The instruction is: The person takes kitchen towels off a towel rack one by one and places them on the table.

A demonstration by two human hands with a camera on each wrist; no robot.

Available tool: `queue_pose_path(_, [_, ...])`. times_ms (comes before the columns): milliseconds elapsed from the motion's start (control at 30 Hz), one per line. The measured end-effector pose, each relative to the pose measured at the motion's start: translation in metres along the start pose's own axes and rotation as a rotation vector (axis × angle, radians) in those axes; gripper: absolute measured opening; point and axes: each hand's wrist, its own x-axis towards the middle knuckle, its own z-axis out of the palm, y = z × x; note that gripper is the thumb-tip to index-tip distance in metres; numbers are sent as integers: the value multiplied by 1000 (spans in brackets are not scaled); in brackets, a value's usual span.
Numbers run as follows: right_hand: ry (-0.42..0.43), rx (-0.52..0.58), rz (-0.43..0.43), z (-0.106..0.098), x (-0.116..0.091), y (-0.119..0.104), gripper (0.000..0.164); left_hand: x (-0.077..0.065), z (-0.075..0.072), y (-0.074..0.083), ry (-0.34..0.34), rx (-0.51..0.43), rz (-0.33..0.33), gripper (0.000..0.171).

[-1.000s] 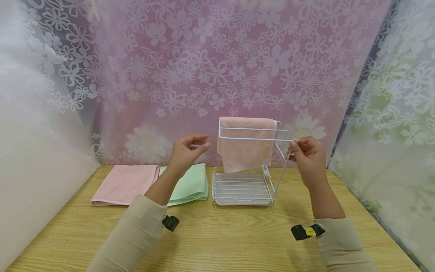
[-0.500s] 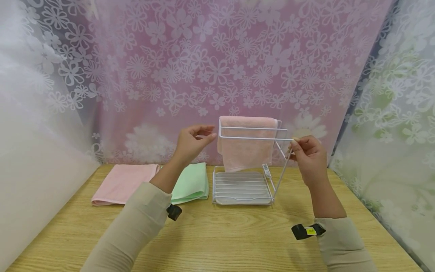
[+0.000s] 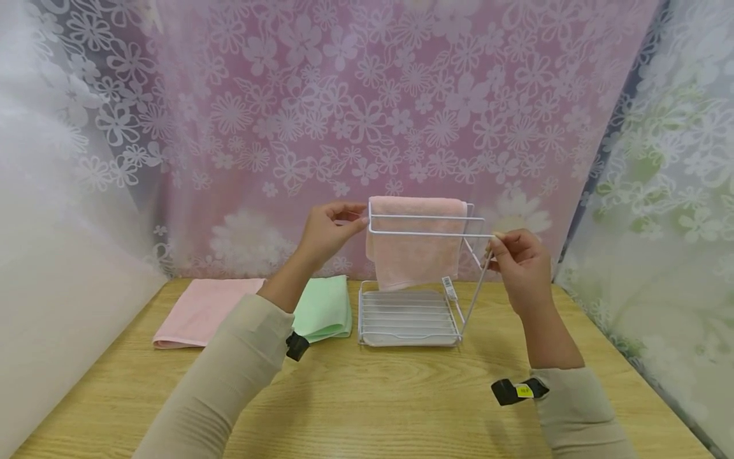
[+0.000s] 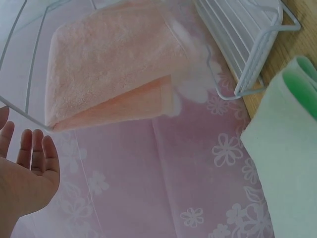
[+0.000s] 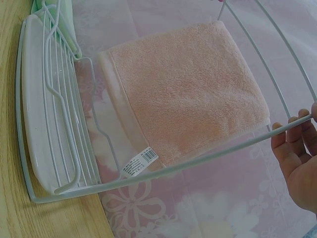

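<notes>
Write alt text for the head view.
A person's right hand pinches the corner of a white wire rack draped with a pink towel; the left hand is at the opposite end. Another pink cloth and a green one lie folded on the wooden table at left.

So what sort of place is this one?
Probably a small makeshift booth for recording: a pink floral sheet closes off the back, paler floral sheets stand at both sides, and between them is a wood-grain table.
</notes>
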Motion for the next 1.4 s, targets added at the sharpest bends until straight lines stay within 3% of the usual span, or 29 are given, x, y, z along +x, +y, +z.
queue_pose_path(167, [4, -25, 12, 0, -1, -1, 7, 7, 0, 4, -14, 46, -38, 28])
queue_pose_path(533, [3, -7, 3, 0, -2, -1, 10, 27, 5, 6, -56, 129, -41, 32])
queue_pose_path(867, [-2, -8, 0, 0, -1, 0, 7, 44, 11, 8, -117, 284, -39, 32])
queue_pose_path(1067, [-34, 48, -4, 0, -2, 3, 8, 52, 10, 6, -163, 350, -20, 33])
queue_pose_path(1400, [-40, 38, -12, -1, -1, 2, 5, 68, 12, 12, -275, 434, -4, 42])
